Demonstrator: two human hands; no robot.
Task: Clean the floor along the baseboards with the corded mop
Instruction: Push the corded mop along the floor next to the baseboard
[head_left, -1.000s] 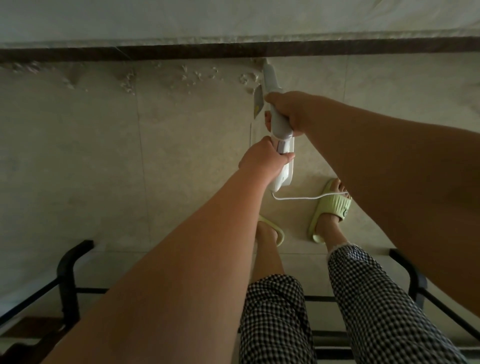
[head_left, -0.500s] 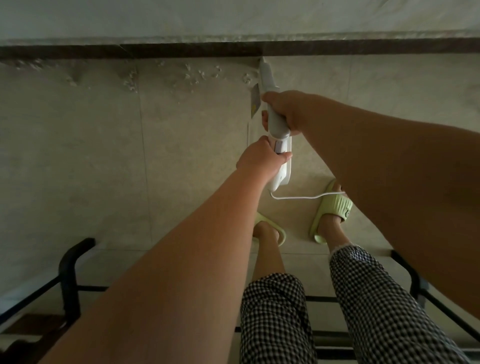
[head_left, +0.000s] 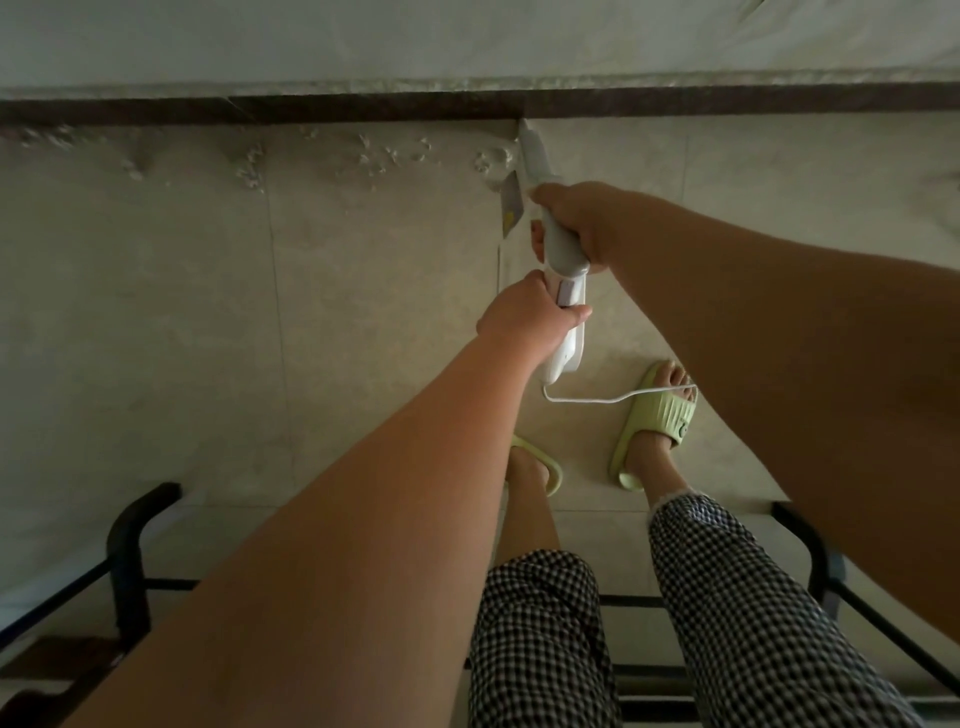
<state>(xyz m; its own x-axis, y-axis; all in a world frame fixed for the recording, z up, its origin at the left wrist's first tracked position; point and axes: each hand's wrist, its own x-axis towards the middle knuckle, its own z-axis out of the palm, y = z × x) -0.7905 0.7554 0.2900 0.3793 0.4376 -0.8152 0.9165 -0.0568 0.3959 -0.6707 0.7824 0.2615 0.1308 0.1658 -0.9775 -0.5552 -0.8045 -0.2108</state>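
Running straight ahead from both hands, the mop (head_left: 558, 260) is gripped by the right hand (head_left: 582, 223) nearer its tip at the baseboard (head_left: 311, 110), the left hand (head_left: 519, 317) behind.

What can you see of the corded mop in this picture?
The corded mop is white, seemingly plastic, seen end-on from above. Its far end meets the floor by the dark baseboard. The right hand holds it higher, the left hand nearer the grip. A thin white cord leaves its near end. A tag hangs beside it.
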